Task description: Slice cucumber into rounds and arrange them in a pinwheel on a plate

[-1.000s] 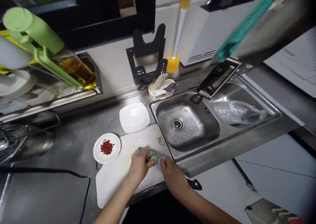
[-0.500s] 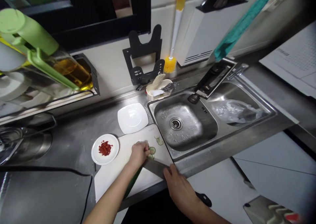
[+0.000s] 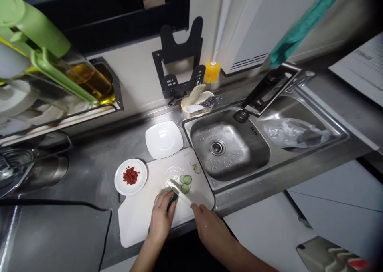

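On the white cutting board, my left hand is closed around a dark green cucumber, most of which is hidden under the palm and wrist. My right hand grips a kitchen knife; its handle is covered by the fingers. The blade lies against the cucumber's cut end, tip pointing away to the left. Just beyond the blade are a few round cucumber slices. Thinner cucumber pieces lie near the board's far right corner, and the board looks wet past the knife tip.
Left of the board stands a round white plate with chopped red pieces. A squarish white plate sits behind the board. The steel sink adjoins on the right, with a plastic bag in its second basin. A black cable crosses at left.
My left hand has drawn back from the slices to the cucumber nearer me. The knife has turned, its blade now against the cucumber's end. The view has shifted slightly.
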Motion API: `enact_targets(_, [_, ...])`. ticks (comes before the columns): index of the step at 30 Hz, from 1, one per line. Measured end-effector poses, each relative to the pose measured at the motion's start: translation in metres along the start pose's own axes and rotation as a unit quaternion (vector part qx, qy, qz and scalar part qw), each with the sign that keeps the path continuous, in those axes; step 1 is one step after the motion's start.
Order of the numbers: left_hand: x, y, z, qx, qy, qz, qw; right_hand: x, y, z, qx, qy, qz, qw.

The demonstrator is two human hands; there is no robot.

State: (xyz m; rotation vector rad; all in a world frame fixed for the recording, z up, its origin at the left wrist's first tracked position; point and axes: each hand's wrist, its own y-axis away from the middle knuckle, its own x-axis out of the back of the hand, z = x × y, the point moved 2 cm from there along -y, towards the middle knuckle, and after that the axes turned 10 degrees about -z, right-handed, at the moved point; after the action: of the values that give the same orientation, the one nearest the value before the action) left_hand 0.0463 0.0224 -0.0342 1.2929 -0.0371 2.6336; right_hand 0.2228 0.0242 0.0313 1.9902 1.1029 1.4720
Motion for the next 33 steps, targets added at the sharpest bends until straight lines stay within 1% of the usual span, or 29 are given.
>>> enact_targets(3, [-0.004, 0.001, -0.001, -0.015, -0.005, 0.003, 1.0, -0.006, 0.001, -0.003, -0.003, 0.013, 0.0, 1.0])
enact_targets(8, [-0.002, 0.0, -0.003, -0.026, -0.02, 0.015, 0.999, -0.015, 0.004, -0.002, -0.002, 0.039, 0.007, 0.999])
enact_targets(12, [-0.002, 0.0, -0.003, -0.036, -0.027, 0.021, 0.999, -0.015, 0.006, -0.003, -0.005, 0.051, 0.01, 0.999])
enact_targets(17, [-0.003, 0.0, -0.002, -0.04, -0.024, 0.021, 0.999, -0.016, 0.006, -0.002, -0.009, 0.045, -0.002, 0.999])
enact_targets(27, [-0.001, -0.002, -0.002, -0.04, -0.024, 0.018, 0.999, -0.02, 0.004, -0.001, 0.008, 0.058, 0.027, 0.998])
enact_targets(33, [-0.003, -0.002, -0.003, -0.037, -0.02, 0.011, 0.999, -0.022, 0.004, 0.0, 0.005, 0.049, 0.038, 0.998])
